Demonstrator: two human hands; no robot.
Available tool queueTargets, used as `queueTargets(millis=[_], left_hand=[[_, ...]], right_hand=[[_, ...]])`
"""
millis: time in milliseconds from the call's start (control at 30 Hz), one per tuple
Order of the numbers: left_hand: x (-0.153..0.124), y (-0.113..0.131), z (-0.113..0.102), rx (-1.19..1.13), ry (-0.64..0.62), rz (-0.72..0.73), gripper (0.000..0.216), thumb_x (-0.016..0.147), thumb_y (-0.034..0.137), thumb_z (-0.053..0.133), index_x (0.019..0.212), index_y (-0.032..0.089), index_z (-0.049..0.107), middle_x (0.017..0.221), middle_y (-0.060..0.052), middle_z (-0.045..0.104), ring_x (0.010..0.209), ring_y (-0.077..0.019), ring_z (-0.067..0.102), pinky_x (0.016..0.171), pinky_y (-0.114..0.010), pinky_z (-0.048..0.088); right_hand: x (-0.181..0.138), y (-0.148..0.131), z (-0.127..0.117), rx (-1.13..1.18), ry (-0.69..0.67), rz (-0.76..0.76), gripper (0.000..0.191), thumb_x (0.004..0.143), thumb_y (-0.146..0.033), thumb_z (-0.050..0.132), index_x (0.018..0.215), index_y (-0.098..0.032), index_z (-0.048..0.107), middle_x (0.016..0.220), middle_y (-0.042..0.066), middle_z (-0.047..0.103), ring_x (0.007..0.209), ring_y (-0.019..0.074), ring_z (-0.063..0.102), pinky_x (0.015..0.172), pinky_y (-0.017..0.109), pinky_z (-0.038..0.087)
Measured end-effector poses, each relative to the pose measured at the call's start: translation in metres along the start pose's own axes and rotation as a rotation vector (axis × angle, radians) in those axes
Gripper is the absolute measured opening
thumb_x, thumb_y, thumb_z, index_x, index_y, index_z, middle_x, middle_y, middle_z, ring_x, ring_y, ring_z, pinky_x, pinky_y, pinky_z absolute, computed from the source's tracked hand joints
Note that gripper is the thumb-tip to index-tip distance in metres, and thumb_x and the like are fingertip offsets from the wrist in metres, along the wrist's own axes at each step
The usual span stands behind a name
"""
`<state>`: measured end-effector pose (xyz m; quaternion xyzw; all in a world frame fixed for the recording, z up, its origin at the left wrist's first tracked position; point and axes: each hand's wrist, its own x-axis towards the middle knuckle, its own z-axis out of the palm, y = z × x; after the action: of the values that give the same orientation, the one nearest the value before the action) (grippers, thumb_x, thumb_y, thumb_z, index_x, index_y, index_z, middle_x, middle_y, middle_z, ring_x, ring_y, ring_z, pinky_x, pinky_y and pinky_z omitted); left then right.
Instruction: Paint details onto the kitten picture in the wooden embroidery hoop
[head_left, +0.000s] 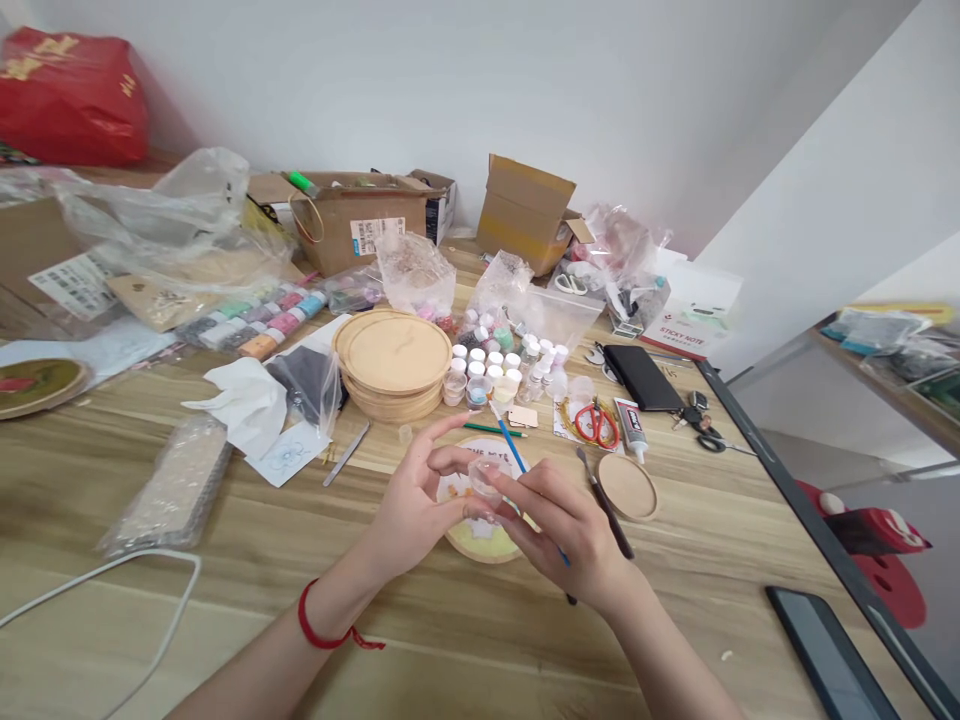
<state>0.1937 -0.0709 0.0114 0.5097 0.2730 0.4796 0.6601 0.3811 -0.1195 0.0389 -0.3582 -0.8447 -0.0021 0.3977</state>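
Note:
My left hand [412, 495] is closed on a small clear plastic jar [487, 478], pinched between thumb and fingers. The fingers of my right hand [574, 525] touch the jar from the other side. A blue paintbrush [508, 435] passes through my right hand, its tip pointing away toward the paint pots. Below both hands lies a round wooden disc with a painted picture [484, 545], partly covered by them; it shows yellow, white and some lettering. Just beyond the disc are a green pencil [487, 429] and several small white-capped pots [493, 362].
Stacked round wooden plates [394, 350] stand left of the pots. Rightward lie red-handled scissors [598, 425], a glue tube [631, 428], a dark-handled palette knife [611, 510], a small wooden dish [628, 487] and a phone [821, 650]. Cardboard boxes [352, 215] line the wall.

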Motion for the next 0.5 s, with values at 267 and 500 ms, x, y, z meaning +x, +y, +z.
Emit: queueTargets(millis=[267, 500], left_hand=[[0.013, -0.009, 0.007, 0.143, 0.005, -0.002, 0.073, 0.081, 0.026, 0.078, 0.141, 0.026, 0.037, 0.121, -0.007, 0.071, 0.115, -0.0204, 0.068, 0.099, -0.037, 0.054], [0.061, -0.024, 0.046, 0.800, -0.105, 0.018, 0.081, 0.081, 0.018, 0.073, 0.149, 0.025, 0.030, 0.122, -0.010, 0.069, 0.115, -0.0270, 0.068, 0.099, -0.046, 0.053]], right_hand=[[-0.006, 0.017, -0.009, -0.176, -0.002, 0.051, 0.067, 0.100, -0.014, 0.056, 0.161, -0.022, 0.029, 0.080, 0.002, 0.057, 0.069, 0.0176, 0.056, 0.062, 0.028, 0.053], [-0.035, 0.033, -0.055, -0.280, 0.164, 0.258, 0.071, 0.092, -0.016, 0.070, 0.156, -0.026, 0.041, 0.077, -0.001, 0.053, 0.063, 0.0154, 0.054, 0.065, 0.030, 0.052]])
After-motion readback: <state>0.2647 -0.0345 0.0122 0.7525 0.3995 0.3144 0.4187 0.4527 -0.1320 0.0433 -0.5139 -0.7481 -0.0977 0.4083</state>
